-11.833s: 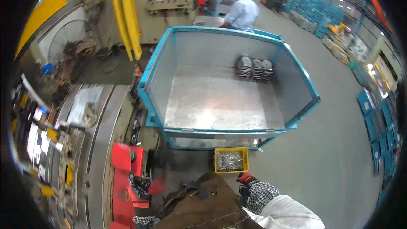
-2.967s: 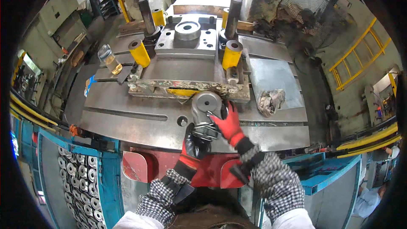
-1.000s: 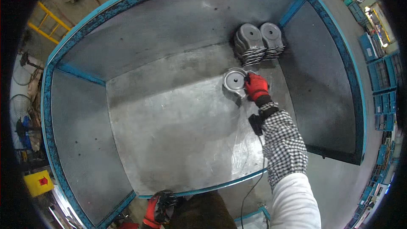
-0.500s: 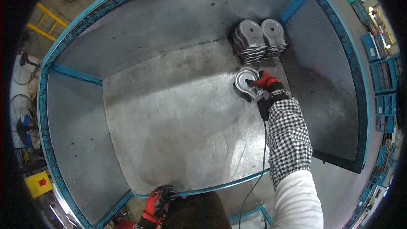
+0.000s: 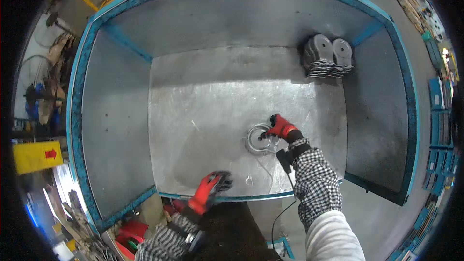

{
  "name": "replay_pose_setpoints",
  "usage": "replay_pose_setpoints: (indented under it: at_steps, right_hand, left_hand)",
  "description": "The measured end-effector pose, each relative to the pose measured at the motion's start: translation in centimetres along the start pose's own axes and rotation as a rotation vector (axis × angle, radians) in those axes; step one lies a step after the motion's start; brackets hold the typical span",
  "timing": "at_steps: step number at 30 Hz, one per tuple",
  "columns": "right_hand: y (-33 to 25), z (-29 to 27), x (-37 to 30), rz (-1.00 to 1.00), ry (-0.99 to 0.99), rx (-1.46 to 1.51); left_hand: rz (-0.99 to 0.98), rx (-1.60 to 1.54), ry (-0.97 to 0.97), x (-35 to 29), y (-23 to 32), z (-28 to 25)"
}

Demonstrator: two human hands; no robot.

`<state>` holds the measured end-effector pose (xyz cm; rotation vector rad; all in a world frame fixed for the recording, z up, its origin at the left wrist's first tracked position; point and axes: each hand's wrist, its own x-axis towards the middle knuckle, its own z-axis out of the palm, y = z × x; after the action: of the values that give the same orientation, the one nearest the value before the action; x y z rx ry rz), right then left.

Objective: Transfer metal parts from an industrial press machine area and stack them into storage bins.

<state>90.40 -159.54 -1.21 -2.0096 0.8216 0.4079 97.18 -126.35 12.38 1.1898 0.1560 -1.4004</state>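
Observation:
My right hand [image 5: 280, 128], in a red glove with black fingertips, grips a round grey stamped metal part [image 5: 253, 140] with a raised rim. It is above the bin floor, left of my wrist, and one black fingertip reaches its middle. A black device with a cable [image 5: 284, 161] is strapped at that wrist. My left hand [image 5: 212, 187], gloved alike, hovers over the bin's front edge, with loosely bent fingers and nothing visible in them. In the far right corner stand two stacks of similar metal parts [image 5: 322, 48], each with a hole in its round face.
Blue-framed metal walls surround the bin floor [image 5: 203, 101] on the far, left and right sides; a low blue front edge [image 5: 251, 197] runs before me. A yellow sign [image 5: 37, 157] stands at the left outside. Blue bins [image 5: 437, 135] line the far right.
My right hand has brought the metal part nearer and to the left, away from the stacks. My left hand has risen from the front edge and moved right. The view has shifted.

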Motion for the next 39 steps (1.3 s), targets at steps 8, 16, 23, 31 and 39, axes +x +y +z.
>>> replay_pose_setpoints:
  at_steps: [8,16,23,31,39]
  right_hand:
    - [-5.4,9.8,-6.1,0.054,-0.141,0.392]
    - [-2.1,13.5,-7.4,0.026,-0.297,0.944]
    - [-10.1,16.2,-13.8,-0.401,-0.229,0.780]
    - [-12.4,23.9,-15.8,-0.118,-0.383,1.124]
    - [-12.4,25.4,-17.6,-0.223,-0.251,0.861]
  left_hand:
    - [0.115,-0.379,0.053,9.0,-5.2,-1.0]
    - [0.045,-0.214,0.331,7.3,-4.0,0.5]
    - [0.238,0.351,0.704,4.2,-7.6,-3.9]
    - [0.217,0.439,0.976,-2.7,-5.1,-5.4]
    - [0.410,0.327,0.852,-3.6,-13.3,-13.5]
